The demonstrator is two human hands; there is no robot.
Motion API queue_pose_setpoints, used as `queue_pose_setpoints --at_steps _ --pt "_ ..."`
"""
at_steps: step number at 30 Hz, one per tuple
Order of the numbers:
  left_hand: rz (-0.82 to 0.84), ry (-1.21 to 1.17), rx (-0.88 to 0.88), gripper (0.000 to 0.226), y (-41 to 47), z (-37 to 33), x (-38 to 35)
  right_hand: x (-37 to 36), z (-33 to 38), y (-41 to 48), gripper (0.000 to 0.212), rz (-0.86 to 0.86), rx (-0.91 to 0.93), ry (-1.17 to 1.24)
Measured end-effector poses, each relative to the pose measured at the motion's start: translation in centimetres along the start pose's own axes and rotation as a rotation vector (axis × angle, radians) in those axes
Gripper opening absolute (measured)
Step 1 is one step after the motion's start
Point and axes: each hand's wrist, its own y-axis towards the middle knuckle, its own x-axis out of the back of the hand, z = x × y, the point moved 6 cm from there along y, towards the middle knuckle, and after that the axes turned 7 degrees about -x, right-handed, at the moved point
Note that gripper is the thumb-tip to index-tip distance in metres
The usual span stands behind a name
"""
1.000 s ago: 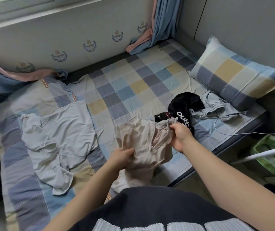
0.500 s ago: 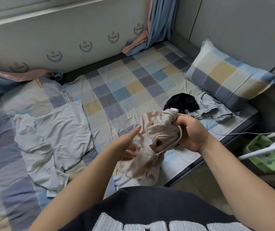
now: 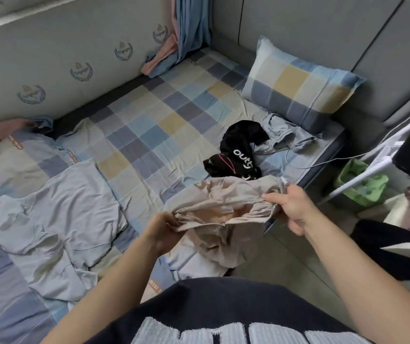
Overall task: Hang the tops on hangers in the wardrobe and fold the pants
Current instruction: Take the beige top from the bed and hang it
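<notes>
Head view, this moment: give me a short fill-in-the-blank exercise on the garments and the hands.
1. Both the left hand and the right hand grip the ____ garment, stretched between them.
2. The black garment bears ____ lettering.
3. The pale grey top lies spread on the checked bed sheet, on the person's ____ side.
4. The pillow lies at the bed's ____ corner in this view.

Missing words: beige; white; left; far right
</notes>
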Motion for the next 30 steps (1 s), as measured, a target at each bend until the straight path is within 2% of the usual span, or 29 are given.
queue_pose_setpoints --at_steps 2,3,6,8,9,12,14,16,17,19,20,21,22,23,25,27,30 --pt "0.017 -0.037 0.022 0.039 -0.9 -0.1 1.5 0.2 -2.8 -0.5 0.023 -0.061 -0.037 0.008" --pt "0.021 0.022 0.039 0.034 -1.3 0.1 2.2 0.0 -4.3 -0.9 0.023 -0.082 -0.064 0.035" --pt "0.046 0.373 0.111 0.032 -3.1 0.8 4.3 -0.3 -8.3 -2.3 0.018 -0.223 -0.161 0.140" --pt "0.004 0.630 0.116 0.025 -3.8 1.1 6.5 -0.3 -10.7 -3.5 0.015 -0.337 -0.188 0.158" --pt "-0.041 0.803 0.078 0.023 -4.0 0.9 8.0 -0.4 -11.7 -4.2 0.011 -0.376 -0.188 0.152" --pt "-0.126 1.394 -0.096 0.012 -4.6 -0.3 10.7 -1.2 -14.2 -7.1 0.020 -0.456 -0.175 0.113" --pt "-0.120 1.573 -0.234 0.013 -5.4 -0.9 10.7 -1.8 -15.2 -9.4 0.017 -0.528 -0.127 0.077" --pt "-0.087 1.609 -0.377 0.011 -6.1 -1.3 10.1 -2.1 -15.5 -11.9 0.018 -0.584 -0.066 0.005" --pt "-0.066 1.599 -0.448 0.009 -6.5 -1.5 9.4 -2.0 -15.4 -13.1 0.033 -0.577 -0.038 -0.029" --pt "-0.006 1.562 -0.569 0.016 -7.2 -2.0 7.2 -1.7 -14.2 -15.9 0.081 -0.508 0.049 -0.083" --pt "0.037 1.555 -0.626 0.023 -7.7 -2.2 5.5 -1.6 -13.3 -17.5 0.097 -0.463 0.095 -0.142" --pt "0.091 1.561 -0.679 0.027 -8.5 -2.4 3.3 -1.5 -12.4 -19.1 0.105 -0.424 0.129 -0.245" --pt "0.156 1.569 -0.729 0.028 -9.3 -2.4 1.0 -1.1 -11.6 -20.7 0.104 -0.413 0.147 -0.377" --pt "0.221 1.569 -0.771 0.027 -10.3 -2.3 -1.7 -0.5 -10.7 -22.3 0.095 -0.447 0.153 -0.501" --pt "0.350 1.534 -0.871 0.032 -12.6 -2.0 -7.6 1.8 -8.7 -25.4 0.060 -0.645 0.136 -0.663" --pt "0.461 1.514 -0.968 0.038 -15.3 -1.5 -13.9 4.7 -6.3 -29.2 0.038 -0.870 0.144 -0.726" --pt "0.604 1.507 -1.122 0.026 -19.3 0.0 -23.2 9.5 -2.0 -35.5 0.024 -1.077 0.190 -0.730"
